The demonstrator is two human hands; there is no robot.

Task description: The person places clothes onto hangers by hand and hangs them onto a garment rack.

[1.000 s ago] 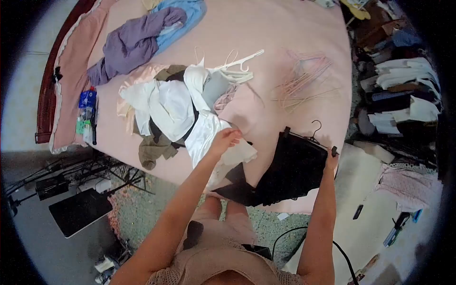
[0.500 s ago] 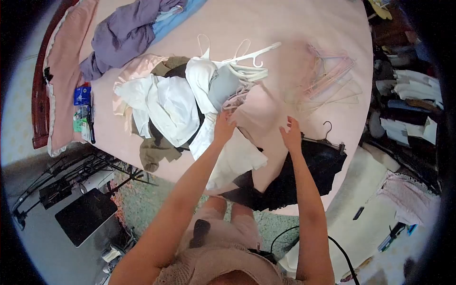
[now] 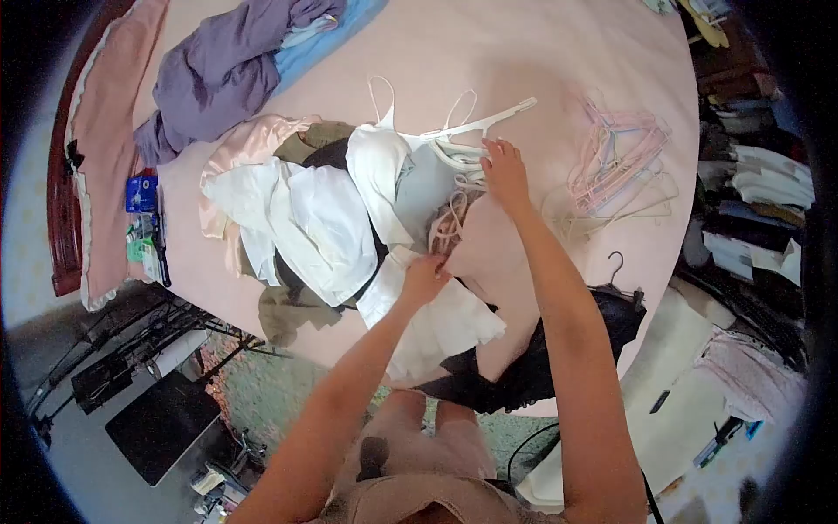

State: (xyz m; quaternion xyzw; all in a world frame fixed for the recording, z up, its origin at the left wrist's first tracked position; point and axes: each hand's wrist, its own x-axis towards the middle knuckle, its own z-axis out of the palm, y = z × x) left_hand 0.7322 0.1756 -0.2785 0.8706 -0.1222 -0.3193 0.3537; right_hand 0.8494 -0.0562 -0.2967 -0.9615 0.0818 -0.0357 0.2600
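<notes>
On the bed (image 3: pixel 515 39), the black garment (image 3: pixel 524 380) lies near the pink cloth (image 3: pixel 497 253). The white top (image 3: pixel 375 166) lies left of both hands' fingers. The right hand (image 3: pixel 506 179) has its fingers slightly spread at the white hanger (image 3: pixel 513 109); the left hand's (image 3: pixel 422 281) fingers curl at the pink cloth's edge, their grip unclear.

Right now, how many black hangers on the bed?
1 black hanger, clipped to the black garment, near right of the bed. Others possibly hidden under the clothes pile.
</notes>
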